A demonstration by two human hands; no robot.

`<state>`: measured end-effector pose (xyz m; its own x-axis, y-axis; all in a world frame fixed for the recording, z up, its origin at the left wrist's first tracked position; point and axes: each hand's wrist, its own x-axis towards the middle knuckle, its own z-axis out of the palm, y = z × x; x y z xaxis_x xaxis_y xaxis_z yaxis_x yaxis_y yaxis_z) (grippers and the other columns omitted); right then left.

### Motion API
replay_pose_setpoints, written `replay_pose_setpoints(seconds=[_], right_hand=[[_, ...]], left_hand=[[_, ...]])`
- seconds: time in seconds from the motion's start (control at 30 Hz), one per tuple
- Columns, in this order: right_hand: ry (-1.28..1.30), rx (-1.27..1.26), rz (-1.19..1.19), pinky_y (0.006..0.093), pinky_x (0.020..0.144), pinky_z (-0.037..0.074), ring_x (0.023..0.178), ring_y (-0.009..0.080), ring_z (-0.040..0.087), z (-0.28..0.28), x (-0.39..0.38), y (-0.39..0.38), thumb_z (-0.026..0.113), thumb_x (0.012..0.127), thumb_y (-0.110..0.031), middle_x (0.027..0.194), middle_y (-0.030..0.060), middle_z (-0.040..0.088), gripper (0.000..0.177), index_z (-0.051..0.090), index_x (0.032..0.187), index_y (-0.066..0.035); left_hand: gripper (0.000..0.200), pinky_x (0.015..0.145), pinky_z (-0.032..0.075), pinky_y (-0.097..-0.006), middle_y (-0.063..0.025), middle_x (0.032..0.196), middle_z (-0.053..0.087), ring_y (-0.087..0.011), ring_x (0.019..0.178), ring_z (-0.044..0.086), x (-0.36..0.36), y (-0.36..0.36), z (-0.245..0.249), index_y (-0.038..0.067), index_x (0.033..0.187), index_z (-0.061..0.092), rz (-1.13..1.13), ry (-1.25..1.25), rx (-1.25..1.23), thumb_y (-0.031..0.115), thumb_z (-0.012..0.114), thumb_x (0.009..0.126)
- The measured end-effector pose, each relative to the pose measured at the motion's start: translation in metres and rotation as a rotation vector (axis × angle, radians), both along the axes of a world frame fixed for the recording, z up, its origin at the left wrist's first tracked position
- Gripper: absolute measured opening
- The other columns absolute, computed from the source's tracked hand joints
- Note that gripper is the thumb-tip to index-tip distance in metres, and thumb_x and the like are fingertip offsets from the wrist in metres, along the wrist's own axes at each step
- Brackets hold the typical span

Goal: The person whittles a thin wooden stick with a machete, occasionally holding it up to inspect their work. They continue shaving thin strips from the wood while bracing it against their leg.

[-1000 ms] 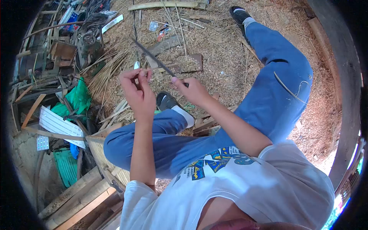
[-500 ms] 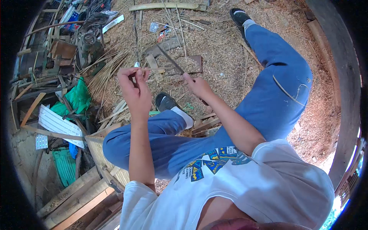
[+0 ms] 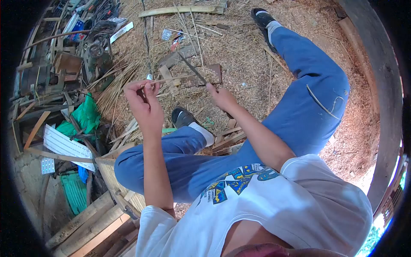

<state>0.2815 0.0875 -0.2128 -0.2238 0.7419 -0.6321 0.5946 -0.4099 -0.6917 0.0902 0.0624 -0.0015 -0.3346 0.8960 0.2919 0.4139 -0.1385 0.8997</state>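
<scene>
My left hand (image 3: 144, 100) pinches a thin wooden strip (image 3: 173, 79) between thumb and fingers. The strip points right, and its far end meets the dark blade of a knife (image 3: 192, 68). Closed around the knife's handle, my right hand (image 3: 222, 98) keeps the long narrow blade slanting up and to the left. Both hands are in front of my bent legs, above the shavings on the ground. A thin curved strip (image 3: 319, 102) with a fine thread lies on my blue trouser leg.
Shavings (image 3: 248, 55) cover the ground. Long thin sticks (image 3: 120, 83) lie in a bundle at left, near a green plastic bag (image 3: 85, 115) and piled scrap. A brown board (image 3: 214, 73) lies beneath the blade. Heavy timber (image 3: 381, 77) borders the right side.
My left hand has moved slightly left and down with the strip, so more of the strip shows between hand and blade. My right hand and the knife have barely moved.
</scene>
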Motion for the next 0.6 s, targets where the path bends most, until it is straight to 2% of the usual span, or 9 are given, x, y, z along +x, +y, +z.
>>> replay_pose_setpoints(seconds=[0.03,0.13,0.23,0.33,0.4,0.43,0.5,0.53,0.6], right_hand=[[0.014,0.037,-0.026,0.049,0.085,0.055,0.09,0.0434,0.071,0.025,0.0,0.002,0.042,0.097,-0.074,0.093,0.026,0.073,0.08,0.078,0.105,-0.004],[0.122,0.108,0.095,0.0491,0.086,0.055,0.091,0.0434,0.071,0.061,-0.006,0.008,0.043,0.096,-0.075,0.093,0.026,0.073,0.08,0.078,0.103,-0.004],[0.206,0.29,0.041,0.0484,0.072,0.051,0.074,0.041,0.067,0.062,-0.019,0.001,0.041,0.1,-0.069,0.076,0.0237,0.067,0.077,0.072,0.085,0.0],[0.132,0.235,0.019,0.0487,0.071,0.051,0.074,0.0407,0.068,0.018,-0.011,-0.007,0.04,0.099,-0.072,0.074,0.0232,0.067,0.08,0.072,0.085,0.0],[0.0,-0.008,-0.036,0.0486,0.073,0.052,0.075,0.041,0.068,-0.026,0.007,-0.009,0.04,0.098,-0.074,0.076,0.0235,0.068,0.082,0.072,0.085,0.0],[-0.066,-0.131,-0.066,0.0485,0.073,0.052,0.076,0.0411,0.068,-0.031,0.013,-0.009,0.04,0.098,-0.075,0.077,0.0236,0.069,0.083,0.072,0.084,0.0],[-0.093,-0.07,-0.051,0.0494,0.082,0.053,0.087,0.0439,0.07,-0.031,0.012,-0.008,0.04,0.096,-0.076,0.09,0.0272,0.071,0.083,0.075,0.1,-0.002],[-0.108,-0.039,-0.042,0.0498,0.086,0.053,0.093,0.0453,0.07,-0.026,0.01,-0.006,0.04,0.095,-0.077,0.096,0.0289,0.072,0.084,0.077,0.108,-0.002],[-0.005,-0.012,-0.018,0.0498,0.086,0.053,0.094,0.0446,0.071,0.002,0.005,-0.001,0.04,0.095,-0.077,0.095,0.0287,0.072,0.084,0.077,0.106,-0.002]], left_hand=[[0.01,0.096,0.061,-0.038,-0.013,0.116,0.052,-0.0181,0.105,0.06,0.003,0.001,0.0,0.0,0.114,0.042,-0.007,0.005,0.003,0.002,0.048,0.107],[0.01,0.095,0.061,-0.038,-0.0135,0.116,0.053,-0.0181,0.105,0.06,0.01,0.0,0.001,0.0,0.115,0.042,-0.019,0.012,0.013,0.002,0.048,0.107],[0.01,0.094,0.061,-0.037,-0.0141,0.115,0.052,-0.0181,0.104,0.06,0.01,0.0,0.002,0.0,0.114,0.042,-0.028,0.0,0.033,0.001,0.048,0.106],[0.009,0.09,0.061,-0.0343,-0.0148,0.114,0.051,-0.0179,0.1,0.061,0.009,0.001,0.004,0.0,0.111,0.042,0.0,-0.022,0.022,-0.001,0.048,0.105],[0.009,0.089,0.061,-0.034,-0.0148,0.114,0.051,-0.0178,0.098,0.061,0.01,0.003,0.006,0.0,0.111,0.042,0.03,-0.044,-0.007,-0.001,0.048,0.105],[0.009,0.091,0.061,-0.0353,-0.0146,0.115,0.052,-0.0181,0.101,0.061,0.01,0.004,0.006,0.0,0.112,0.041,0.016,-0.038,-0.006,0.0,0.048,0.106],[0.011,0.095,0.061,-0.0379,-0.0141,0.117,0.053,-0.0186,0.106,0.061,0.009,0.007,0.004,0.0,0.114,0.041,-0.019,-0.025,-0.003,0.002,0.048,0.106],[0.01,0.092,0.061,-0.0361,-0.014,0.115,0.052,-0.0181,0.102,0.06,0.01,0.01,0.004,0.0,0.113,0.041,-0.033,0.015,0.013,0.001,0.048,0.106],[0.008,0.087,0.061,-0.0324,-0.0139,0.112,0.051,-0.0169,0.096,0.06,0.012,0.011,0.001,0.0,0.11,0.041,-0.049,0.091,0.037,0.0,0.048,0.106]])
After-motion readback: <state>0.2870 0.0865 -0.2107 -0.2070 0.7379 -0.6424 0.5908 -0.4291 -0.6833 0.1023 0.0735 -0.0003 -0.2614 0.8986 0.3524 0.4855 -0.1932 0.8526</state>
